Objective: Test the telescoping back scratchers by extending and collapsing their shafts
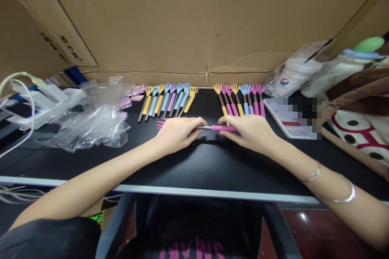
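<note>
The person has one pink back scratcher (209, 128) lying sideways on the black table (194, 166), a hand on each end. Left hand (179, 131) pinches the metal shaft near the claw, right hand (251, 129) pinches the pink handle; that two-ended grip looks suited to sliding it in or out. Two sorted rows (167, 101) (241, 99) sit behind, handles toward the person, plastic bags (94, 117) to the left.
</note>
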`<state>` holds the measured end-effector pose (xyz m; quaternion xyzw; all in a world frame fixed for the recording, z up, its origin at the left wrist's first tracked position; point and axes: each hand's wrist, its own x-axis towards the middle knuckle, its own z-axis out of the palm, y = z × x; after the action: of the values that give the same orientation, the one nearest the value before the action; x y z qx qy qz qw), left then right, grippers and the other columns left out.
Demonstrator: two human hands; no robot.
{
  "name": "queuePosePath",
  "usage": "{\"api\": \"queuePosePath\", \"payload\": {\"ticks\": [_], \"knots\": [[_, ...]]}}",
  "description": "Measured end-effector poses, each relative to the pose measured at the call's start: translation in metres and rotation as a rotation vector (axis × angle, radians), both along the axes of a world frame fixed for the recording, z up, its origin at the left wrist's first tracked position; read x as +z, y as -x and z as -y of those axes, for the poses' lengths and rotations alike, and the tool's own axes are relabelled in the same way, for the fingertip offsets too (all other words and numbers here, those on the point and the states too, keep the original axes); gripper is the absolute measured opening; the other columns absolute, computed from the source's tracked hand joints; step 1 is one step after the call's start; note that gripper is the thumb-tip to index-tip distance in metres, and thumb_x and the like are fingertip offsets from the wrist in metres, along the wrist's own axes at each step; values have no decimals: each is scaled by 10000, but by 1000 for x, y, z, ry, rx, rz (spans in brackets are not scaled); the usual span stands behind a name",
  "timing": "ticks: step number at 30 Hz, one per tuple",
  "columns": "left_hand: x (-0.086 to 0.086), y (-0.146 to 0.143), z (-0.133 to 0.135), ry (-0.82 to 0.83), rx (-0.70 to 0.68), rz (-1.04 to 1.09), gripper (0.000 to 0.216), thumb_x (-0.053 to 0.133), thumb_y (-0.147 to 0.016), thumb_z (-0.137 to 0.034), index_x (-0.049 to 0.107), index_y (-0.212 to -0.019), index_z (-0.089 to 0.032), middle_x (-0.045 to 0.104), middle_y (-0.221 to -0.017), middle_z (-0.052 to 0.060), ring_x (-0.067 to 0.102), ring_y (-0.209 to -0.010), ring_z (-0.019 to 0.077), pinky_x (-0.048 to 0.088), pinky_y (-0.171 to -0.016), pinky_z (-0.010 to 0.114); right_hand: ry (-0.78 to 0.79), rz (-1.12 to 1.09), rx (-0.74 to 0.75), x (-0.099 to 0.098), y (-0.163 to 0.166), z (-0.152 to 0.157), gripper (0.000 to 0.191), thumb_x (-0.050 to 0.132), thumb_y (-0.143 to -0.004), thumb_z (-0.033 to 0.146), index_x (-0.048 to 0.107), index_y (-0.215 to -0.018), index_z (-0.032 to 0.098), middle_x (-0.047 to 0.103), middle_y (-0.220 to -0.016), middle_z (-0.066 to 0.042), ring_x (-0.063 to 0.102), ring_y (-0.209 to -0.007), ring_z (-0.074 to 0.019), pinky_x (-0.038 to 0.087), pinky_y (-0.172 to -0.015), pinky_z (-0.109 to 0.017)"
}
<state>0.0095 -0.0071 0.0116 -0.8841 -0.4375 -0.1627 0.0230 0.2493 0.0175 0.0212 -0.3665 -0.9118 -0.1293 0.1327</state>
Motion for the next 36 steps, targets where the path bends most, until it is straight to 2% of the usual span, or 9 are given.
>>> {"api": "queuePosePath", "payload": {"ticks": [4,7,10,15,19,23,29,32,36], "knots": [[-6,-2,2,-34,-49,-31,241,375,-940,-312,536,-1104,-239,677,-1013,7,643,-891,156,419,-679,228,35,27,76,-3,5,4,289,409,-917,426,599,-1004,226,702,-808,-6,635,-675,-132,310,-536,-242],[-7,-3,2,-34,-33,-73,259,360,-950,-320,513,-1142,-236,683,-1000,11,650,-884,162,420,-660,232,37,41,95,-4,6,5,320,363,-944,389,592,-1105,235,712,-886,-11,646,-696,-125,323,-535,-241],[-2,-1,0,-12,-11,-133,254,362,-954,-308,501,-1152,-230,695,-968,10,660,-834,162,395,-600,226,56,48,114,-1,2,4,350,345,-952,369,564,-1205,267,717,-925,-6,652,-715,-119,337,-536,-233],[11,9,-8,44,-50,-271,200,394,-950,-332,548,-1020,-226,699,-838,-4,645,-712,147,304,-528,210,165,27,136,11,-7,-1,331,343,-950,368,602,-1127,262,710,-963,-1,650,-758,-114,383,-597,-219],[20,18,-14,143,-72,-257,206,390,-952,-354,551,-961,-225,666,-710,-28,614,-651,127,286,-543,199,273,22,83,18,-11,-3,311,330,-946,380,589,-1061,252,690,-978,1,634,-776,-117,394,-631,-219],[23,22,-16,209,-85,-218,210,389,-945,-384,519,-1017,-235,628,-675,-45,576,-607,123,277,-546,202,371,25,59,21,-10,-2,305,315,-936,394,558,-1042,242,673,-873,-8,607,-697,-120,377,-603,-220],[32,27,-18,323,-117,-218,266,353,-943,-428,545,-1011,-258,557,-655,-42,513,-591,120,279,-547,203,367,100,27,26,-16,-6,342,284,-934,438,561,-999,248,630,-699,11,547,-570,-118,330,-564,-229],[38,34,-21,435,-133,-191,289,341,-944,-434,568,-1018,-271,546,-646,-42,509,-599,114,284,-546,195,394,100,47,30,-24,-13,366,290,-932,471,581,-1037,276,658,-769,15,580,-640,-122,346,-599,-231],[41,46,-29,615,-183,-132,305,344,-944,-421,575,-1024,-239,575,-659,-35,537,-656,112,329,-589,184,518,90,77,37,-34,-19,392,316,-916,493,602,-1072,277,667,-859,0,594,-719,-134,364,-620,-235]]}}
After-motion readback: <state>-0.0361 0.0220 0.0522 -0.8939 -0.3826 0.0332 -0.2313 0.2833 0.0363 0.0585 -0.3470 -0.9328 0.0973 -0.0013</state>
